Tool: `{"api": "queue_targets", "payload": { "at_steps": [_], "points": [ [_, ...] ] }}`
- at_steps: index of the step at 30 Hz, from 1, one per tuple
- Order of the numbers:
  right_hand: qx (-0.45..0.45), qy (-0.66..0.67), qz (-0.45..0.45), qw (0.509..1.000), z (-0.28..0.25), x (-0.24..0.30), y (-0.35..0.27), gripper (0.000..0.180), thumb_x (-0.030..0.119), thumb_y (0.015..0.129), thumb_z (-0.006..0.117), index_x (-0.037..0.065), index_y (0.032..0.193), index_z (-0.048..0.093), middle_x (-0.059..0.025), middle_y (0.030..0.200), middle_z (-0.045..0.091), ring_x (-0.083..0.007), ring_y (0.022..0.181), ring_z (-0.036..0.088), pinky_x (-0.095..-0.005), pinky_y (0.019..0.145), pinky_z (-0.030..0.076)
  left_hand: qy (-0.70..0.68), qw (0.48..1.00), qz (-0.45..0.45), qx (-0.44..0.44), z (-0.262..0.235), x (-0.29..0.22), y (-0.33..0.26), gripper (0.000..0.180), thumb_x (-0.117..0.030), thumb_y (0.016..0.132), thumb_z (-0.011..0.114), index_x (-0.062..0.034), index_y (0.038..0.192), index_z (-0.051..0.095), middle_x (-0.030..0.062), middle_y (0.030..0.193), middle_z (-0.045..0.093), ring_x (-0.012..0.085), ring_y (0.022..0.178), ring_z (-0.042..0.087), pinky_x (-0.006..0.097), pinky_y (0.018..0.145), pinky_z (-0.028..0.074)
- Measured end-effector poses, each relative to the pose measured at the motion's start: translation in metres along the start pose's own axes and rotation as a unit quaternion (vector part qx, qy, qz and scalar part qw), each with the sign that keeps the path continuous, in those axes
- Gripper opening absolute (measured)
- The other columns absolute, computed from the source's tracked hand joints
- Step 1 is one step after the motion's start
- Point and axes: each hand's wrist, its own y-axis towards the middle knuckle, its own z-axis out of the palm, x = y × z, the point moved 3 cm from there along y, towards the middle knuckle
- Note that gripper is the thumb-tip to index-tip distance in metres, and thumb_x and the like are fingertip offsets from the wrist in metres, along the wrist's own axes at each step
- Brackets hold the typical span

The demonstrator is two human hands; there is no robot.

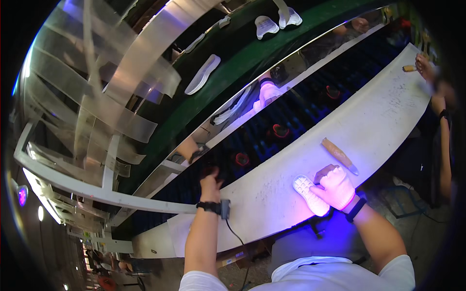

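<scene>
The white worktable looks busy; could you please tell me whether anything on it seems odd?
The worktable has dark smudges on its pale surface. The wooden-handled tool lies loose beside the right hand, tip toward the near edge, so it might get knocked.

Left hand [209, 185] is blending into shadow, maybe hiding its grip. Right hand [336, 186] is covering part of sole [305, 188]. Co-worker [443, 92] is blurring at right; shirt [318, 275] is running off bottom edge. Lower-left people [108, 262] are showing too small.

No text, label, number or sign can be read clearly.
</scene>
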Motion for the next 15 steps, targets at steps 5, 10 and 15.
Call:
{"api": "queue_targets", "payload": {
  "at_steps": [5,10,15],
  "points": [
    [0.019,0.020,-0.019,0.999,-0.002,0.016,0.001,0.039,0.035,0.081,0.082,0.007,0.108,0.078,-0.0125,0.109,0.077,-0.0327,0.098,0.073,-0.0467,0.093,0.056,-0.136,0.940,-0.180,0.257,0.027,0.014,-0.153,0.051,-0.030,0.109,0.067,-0.0006,0.147,0.052,0.0158,0.140,0.065,0.0325,0.126,0.067,0.059,0.111,0.056],
    [0.095,0.050,-0.087,0.990,-0.026,0.055,-0.044,0.050,0.037,0.081,0.085,0.007,0.120,0.075,-0.0143,0.129,0.071,-0.0390,0.129,0.063,-0.0521,0.111,0.050,0.123,0.952,-0.115,0.256,-0.003,0.040,-0.196,0.045,-0.029,0.110,0.063,0.0026,0.142,0.060,0.0175,0.134,0.071,0.0305,0.126,0.067,0.047,0.106,0.057],
    [0.032,0.046,-0.097,0.994,-0.020,0.031,-0.080,0.034,0.023,0.084,0.084,0.008,0.113,0.076,-0.0100,0.121,0.075,-0.0354,0.121,0.070,-0.0484,0.102,0.056,0.454,0.805,0.322,0.208,0.009,0.006,-0.191,0.041,-0.027,0.103,0.067,-0.0040,0.137,0.066,0.0210,0.124,0.074,0.0422,0.116,0.068,0.049,0.102,0.053]
  ]
}}
